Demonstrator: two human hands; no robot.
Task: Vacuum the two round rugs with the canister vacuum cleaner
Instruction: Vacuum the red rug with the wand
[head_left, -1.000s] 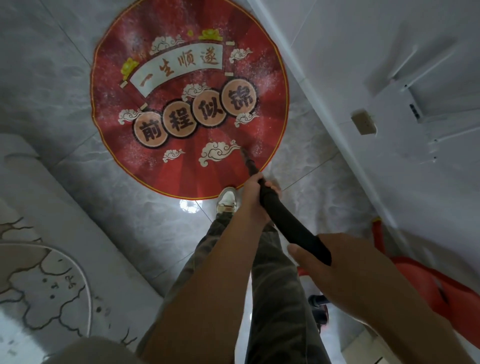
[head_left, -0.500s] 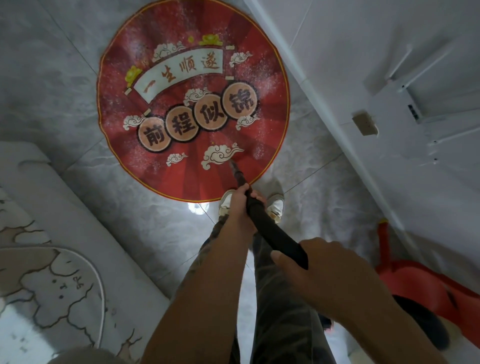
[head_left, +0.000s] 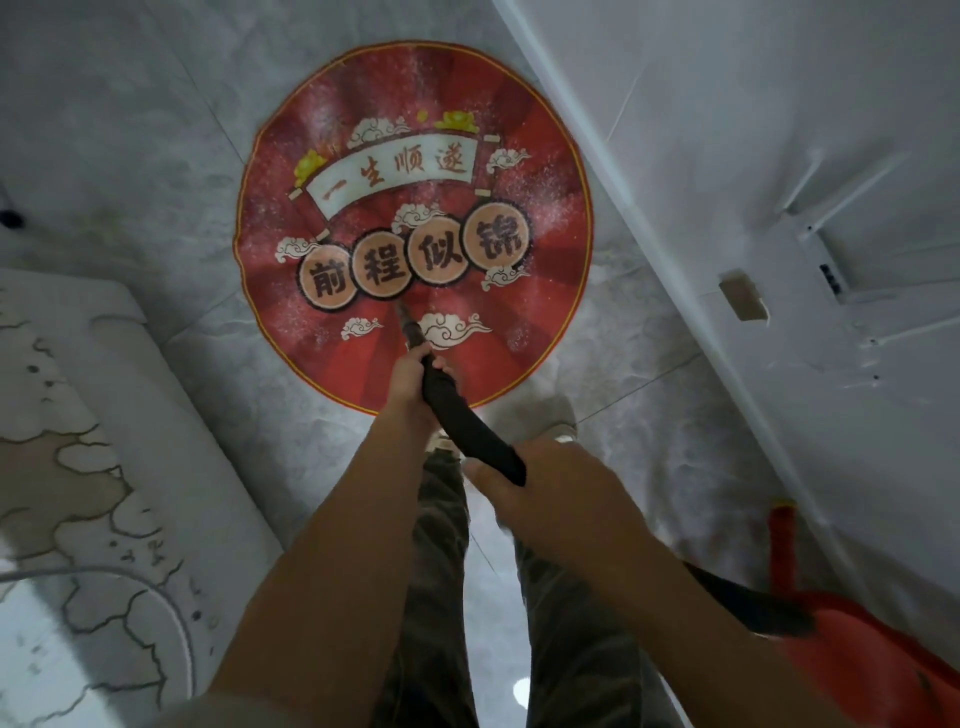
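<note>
A round red rug (head_left: 535, 156) with a white scroll, clouds and Chinese characters lies on the grey marble floor, dusted with pale specks. The black vacuum wand (head_left: 457, 415) slants down to it, its narrow tip touching the rug just below the row of round character discs. My left hand (head_left: 410, 382) grips the wand low down. My right hand (head_left: 550, 499) grips its upper end, where the black hose (head_left: 748, 608) runs off to the right. The red canister (head_left: 878, 660) sits at the lower right. Only one round rug is in view.
A white wall with a baseboard (head_left: 675, 270) runs diagonally close to the rug's right side, with a socket (head_left: 743, 299) on it. A pale patterned carpet (head_left: 78, 467) covers the left. My shoes (head_left: 556, 421) stand at the rug's near edge.
The wand tip has slid left and further onto the rug, from the lower right cloud to just under the character discs. My view has shifted, so the rug sits lower and more central.
</note>
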